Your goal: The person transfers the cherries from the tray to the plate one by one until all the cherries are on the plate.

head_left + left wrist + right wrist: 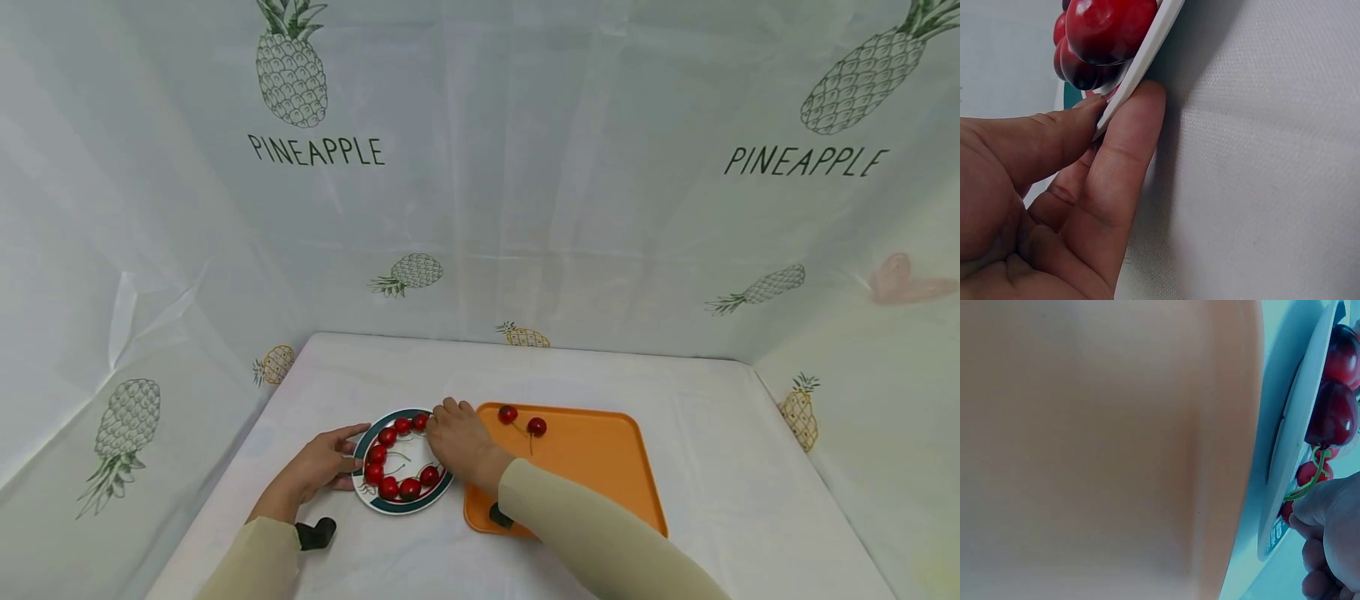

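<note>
A white plate with a green rim [360, 487] carries several red cherries [377, 454] set in a ring, some with green stems. My left hand [324, 462] pinches the plate's left rim, thumb above and fingers beneath, as the left wrist view shows. Over the plate's upper right edge, my right hand [465, 442] has its fingers curled at a cherry [1287, 512], which they partly hide. A green stem [1310, 484] runs from a darker cherry [1333, 415] down to those fingertips.
An orange tray [592, 454] lies just right of the plate, under my right forearm. Two stemmed cherries, one of them [507, 414] at the tray's upper left corner, lie on it. A white cloth [720, 467] covers the table, and pineapple-printed sheeting [525, 208] hangs behind.
</note>
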Available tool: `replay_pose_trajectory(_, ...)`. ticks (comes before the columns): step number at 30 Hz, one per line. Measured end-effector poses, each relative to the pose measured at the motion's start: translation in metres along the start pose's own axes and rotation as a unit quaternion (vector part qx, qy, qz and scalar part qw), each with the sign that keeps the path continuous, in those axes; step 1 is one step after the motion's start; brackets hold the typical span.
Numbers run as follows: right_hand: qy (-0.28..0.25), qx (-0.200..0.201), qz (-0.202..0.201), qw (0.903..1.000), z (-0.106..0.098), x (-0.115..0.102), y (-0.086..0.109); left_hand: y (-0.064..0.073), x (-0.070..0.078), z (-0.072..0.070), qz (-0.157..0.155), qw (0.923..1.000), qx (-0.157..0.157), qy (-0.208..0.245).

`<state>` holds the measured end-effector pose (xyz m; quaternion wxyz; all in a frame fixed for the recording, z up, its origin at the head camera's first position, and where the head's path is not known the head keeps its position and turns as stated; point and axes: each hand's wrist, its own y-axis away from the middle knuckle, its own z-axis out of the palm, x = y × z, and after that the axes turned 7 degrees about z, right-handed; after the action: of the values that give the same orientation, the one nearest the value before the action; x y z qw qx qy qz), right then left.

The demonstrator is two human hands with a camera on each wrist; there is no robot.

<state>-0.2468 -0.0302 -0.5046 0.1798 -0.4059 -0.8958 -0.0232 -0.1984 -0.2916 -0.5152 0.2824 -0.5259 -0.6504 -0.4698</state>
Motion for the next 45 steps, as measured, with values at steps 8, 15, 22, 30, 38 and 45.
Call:
replay_pose_trajectory(8, 0.007, 0.009, -0.008, 0.9999, -0.004, 0.006, 0.009, -0.001, 0.001, 0.003, 0.002, 1.0, 0.001, -0.003)
replay_pose_trajectory(15, -0.007, 0.054, 0.023, 0.9982, -0.009, 0.023, 0.03, 0.0, 0.0, 0.002, 0.0, 1.0, 0.001, -0.005)
replay_pose_trajectory(22, -0.03, 0.1, 0.075, 0.9918, 0.003, 0.052, 0.057, 0.001, -0.001, -0.001, 0.003, 1.0, 0.001, -0.009)
replay_pose_trajectory(30, -0.046, 0.152, 0.147, 0.9763, 0.02, 0.091, 0.096, 0.0, -0.001, 0.001, 0.003, 1.0, -0.004, -0.002)
replay_pose_trajectory(38, -0.052, 0.139, 0.203, 0.9679, 0.031, 0.101, 0.113, -0.001, -0.004, 0.0, 0.003, 1.0, -0.005, -0.007)
replay_pose_trajectory(45, -0.038, 0.079, 0.205, 0.9748, 0.04, 0.089, 0.118, -0.002, -0.005, 0.0, 0.001, 1.0, -0.005, 0.001)
